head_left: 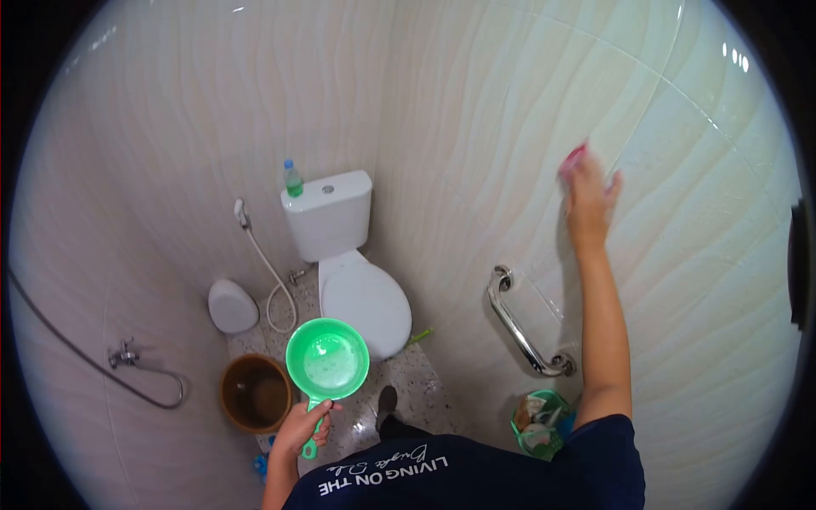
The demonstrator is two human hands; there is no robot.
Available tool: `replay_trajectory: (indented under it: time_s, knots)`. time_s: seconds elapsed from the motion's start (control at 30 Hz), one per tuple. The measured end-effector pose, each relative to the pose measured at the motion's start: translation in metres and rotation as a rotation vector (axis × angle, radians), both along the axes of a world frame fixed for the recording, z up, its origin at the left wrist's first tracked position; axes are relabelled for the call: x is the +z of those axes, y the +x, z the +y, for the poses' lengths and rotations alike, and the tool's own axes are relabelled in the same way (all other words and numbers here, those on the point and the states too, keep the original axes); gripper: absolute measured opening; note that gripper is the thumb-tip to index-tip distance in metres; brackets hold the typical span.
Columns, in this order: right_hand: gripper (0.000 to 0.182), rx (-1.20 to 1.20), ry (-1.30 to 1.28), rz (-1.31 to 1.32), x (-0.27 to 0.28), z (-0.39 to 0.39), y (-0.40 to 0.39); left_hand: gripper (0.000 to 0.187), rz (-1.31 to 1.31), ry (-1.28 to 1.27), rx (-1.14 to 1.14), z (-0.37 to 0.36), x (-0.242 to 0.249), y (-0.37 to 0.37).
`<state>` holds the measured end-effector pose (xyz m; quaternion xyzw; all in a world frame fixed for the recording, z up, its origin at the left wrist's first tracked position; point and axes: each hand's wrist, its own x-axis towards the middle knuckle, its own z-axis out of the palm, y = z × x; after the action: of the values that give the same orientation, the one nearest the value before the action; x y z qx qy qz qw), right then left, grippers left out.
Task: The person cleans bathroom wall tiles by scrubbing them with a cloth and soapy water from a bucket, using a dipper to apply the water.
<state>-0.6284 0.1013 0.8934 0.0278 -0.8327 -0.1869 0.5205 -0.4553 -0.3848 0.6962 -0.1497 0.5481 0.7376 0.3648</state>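
Head view looks down into a small bathroom. At about 7 o'clock the left hand point(299, 427) is clamped around the handle of a green dipper point(327, 359), and the bowl seems to have some water in it. At about 2 o'clock the right hand point(589, 197) lies flat on the wall point(697, 255), pressing a pink cloth point(574, 156) on the tiles. I cannot tell if those fingers grip the cloth or just push it.

A white toilet point(357, 289) sits near the middle, with a green bottle point(292, 179) on its tank. A brown bucket point(255, 393) stands at 8 o'clock, just beside the dipper. A shiny grab bar point(518, 323) is on the wall under the right arm, and a green basket point(537, 422) sits on the floor below it.

The dipper could tip and spill if the left hand lets it tilt while the right arm is up high. The floor may be wet, so a foot could slip.

Most of the cloth is hidden behind the hand. What is inside the basket is hard to make out. The body is cut off at the bottom edge.
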Motion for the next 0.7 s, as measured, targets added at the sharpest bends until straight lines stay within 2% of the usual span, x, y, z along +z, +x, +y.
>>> replay_trajectory:
  time_s: [0.03, 0.13, 0.17, 0.23, 0.27, 0.33, 0.4, 0.43, 0.5, 0.57, 0.63, 0.67, 0.7]
  knots:
    - [0.030, -0.028, -0.074, 0.117, 0.027, -0.012, -0.006, 0.032, 0.008, -0.013, -0.013, 0.001, 0.001, -0.014]
    - [0.035, -0.082, -0.057, 0.156, 0.055, -0.026, -0.046, 0.038, 0.006, -0.012, -0.048, 0.014, 0.001, -0.056]
    - [0.039, -0.008, -0.021, 0.099, 0.041, -0.022, -0.068, 0.038, 0.013, -0.015, -0.058, 0.019, 0.001, -0.069]
    - [0.040, -0.028, 0.040, -0.177, 0.000, -0.029, -0.099, 0.043, -0.002, 0.109, -0.010, 0.029, -0.001, -0.095]
    - [0.035, -0.065, 0.246, -0.128, -0.033, -0.023, -0.119, 0.046, 0.042, 0.120, -0.039, 0.033, -0.003, -0.108]
    - [0.028, 0.154, 0.230, -0.307, -0.089, -0.019, -0.125, 0.046, 0.046, 0.176, -0.041, 0.041, -0.001, -0.128]
    - [0.023, 0.202, 0.216, -0.489, -0.119, -0.017, -0.118, 0.043, 0.053, 0.228, -0.053, 0.048, 0.002, -0.145]
    - [0.023, 0.195, 0.228, -0.478, -0.112, -0.017, -0.111, 0.043, 0.066, 0.241, -0.057, 0.051, 0.002, -0.153]
    - [0.021, 0.111, 0.058, -0.467, -0.068, -0.023, -0.083, 0.040, 0.059, 0.139, -0.088, 0.056, 0.000, -0.167]
    - [0.022, 0.026, -0.100, -0.189, -0.008, -0.026, -0.048, 0.037, 0.052, 0.156, -0.116, 0.062, 0.000, -0.181]
    - [0.028, -0.113, -0.019, 0.185, 0.054, -0.005, -0.003, 0.035, 0.060, 0.159, -0.161, 0.066, -0.010, -0.195]
    - [0.033, -0.039, 0.006, 0.411, 0.087, 0.004, 0.023, 0.035, 0.093, 0.186, -0.200, 0.066, -0.011, -0.201]
    - [0.038, -0.023, -0.049, 0.516, 0.120, 0.006, 0.056, 0.035, 0.097, 0.190, -0.222, 0.069, -0.014, -0.207]
